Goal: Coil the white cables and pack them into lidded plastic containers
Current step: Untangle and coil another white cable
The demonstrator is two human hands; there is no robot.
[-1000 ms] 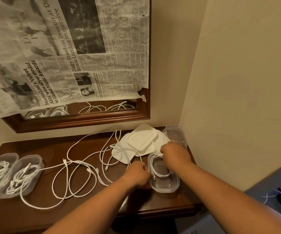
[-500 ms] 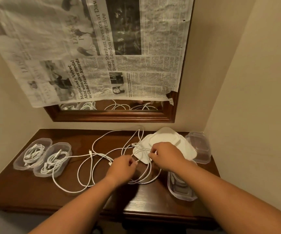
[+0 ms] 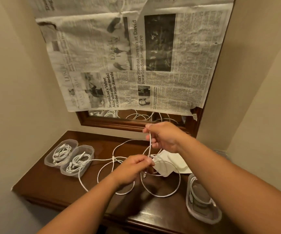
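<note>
A loose white cable (image 3: 163, 194) lies in wide loops on the dark wooden table (image 3: 55, 188). My right hand (image 3: 163, 137) is raised above the table and pinches one strand of it, which runs straight down to my left hand (image 3: 134, 168). My left hand pinches the same cable lower, just above the tabletop. White lids (image 3: 175, 163) lie stacked behind my hands. Two clear containers (image 3: 68, 157) at the left each hold a coiled cable. A third clear container (image 3: 202, 200) at the front right holds another coil.
A mirror in a wooden frame (image 3: 119, 124) hangs behind the table, mostly covered by a newspaper sheet (image 3: 136, 65). Beige walls close in on the left and right. The table's front edge (image 3: 136, 220) is near my forearms.
Both hands left the front right container and took hold of the loose cable. My right hand has lifted its strand up above the table. The view has shifted left.
</note>
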